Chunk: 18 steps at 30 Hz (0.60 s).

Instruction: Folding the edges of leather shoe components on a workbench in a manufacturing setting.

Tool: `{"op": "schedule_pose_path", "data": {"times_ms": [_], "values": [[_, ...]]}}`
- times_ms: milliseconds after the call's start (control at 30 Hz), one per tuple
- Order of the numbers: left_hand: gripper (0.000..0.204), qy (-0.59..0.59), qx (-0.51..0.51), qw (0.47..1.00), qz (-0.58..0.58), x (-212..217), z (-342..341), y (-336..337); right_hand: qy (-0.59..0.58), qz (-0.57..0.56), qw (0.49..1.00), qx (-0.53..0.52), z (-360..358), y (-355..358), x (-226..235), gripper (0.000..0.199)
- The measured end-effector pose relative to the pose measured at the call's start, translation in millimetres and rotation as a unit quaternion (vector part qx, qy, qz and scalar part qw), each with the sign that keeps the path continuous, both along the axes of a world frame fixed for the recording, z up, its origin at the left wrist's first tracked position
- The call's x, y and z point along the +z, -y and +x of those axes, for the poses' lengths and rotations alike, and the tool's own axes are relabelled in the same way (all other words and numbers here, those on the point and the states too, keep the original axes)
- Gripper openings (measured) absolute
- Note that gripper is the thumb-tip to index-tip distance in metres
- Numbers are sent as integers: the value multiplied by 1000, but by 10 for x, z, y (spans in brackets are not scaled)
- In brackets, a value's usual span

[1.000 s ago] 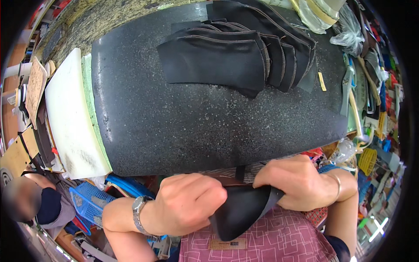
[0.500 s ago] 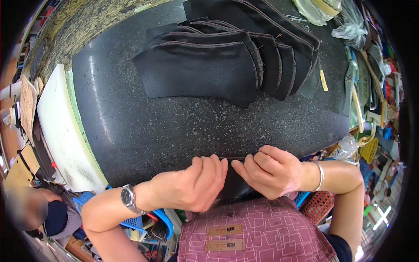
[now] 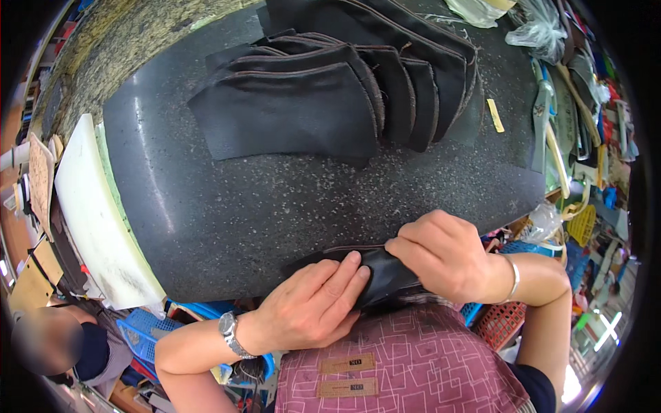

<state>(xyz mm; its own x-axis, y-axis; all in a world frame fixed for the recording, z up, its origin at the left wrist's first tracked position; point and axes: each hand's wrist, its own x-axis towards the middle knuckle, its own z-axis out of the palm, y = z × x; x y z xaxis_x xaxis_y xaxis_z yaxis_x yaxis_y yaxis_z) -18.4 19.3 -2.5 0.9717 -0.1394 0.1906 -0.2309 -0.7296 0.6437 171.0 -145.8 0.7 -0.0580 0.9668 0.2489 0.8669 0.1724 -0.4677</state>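
A black leather piece (image 3: 384, 277) with a brownish edge lies at the table's near edge, against my apron. My right hand (image 3: 444, 258) is closed on its far edge, with thumb and fingers pinched together. My left hand (image 3: 313, 299) grips the same piece from the left, its fingers close together over the leather and part of the thumb side hidden. Farther back, a fanned stack of black leather pieces (image 3: 289, 113) with raw brownish edges rests on the dark speckled table (image 3: 275, 206).
A thick white slab (image 3: 96, 220) stands along the table's left side. At the right are a yellowish strip (image 3: 495, 115), clear plastic bags (image 3: 540, 31) and hanging tools. Blue and red baskets (image 3: 499, 322) sit below the near edge. Another person (image 3: 89, 344) is at the lower left.
My left hand has shifted down, its fingers now extended over the leather, exposing more of the piece. My right hand has moved slightly up and right. The whole view has shifted a little.
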Motion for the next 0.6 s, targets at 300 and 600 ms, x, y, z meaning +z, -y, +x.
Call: {"op": "schedule_pose_path", "data": {"times_ms": [300,600], "values": [[51,48,-83,978,185,-103,121,-28,223,133,946,195,331,150,-107,37],[39,30,-87,939,331,-12,183,70,134,14,985,111,597,335,52,40]]}}
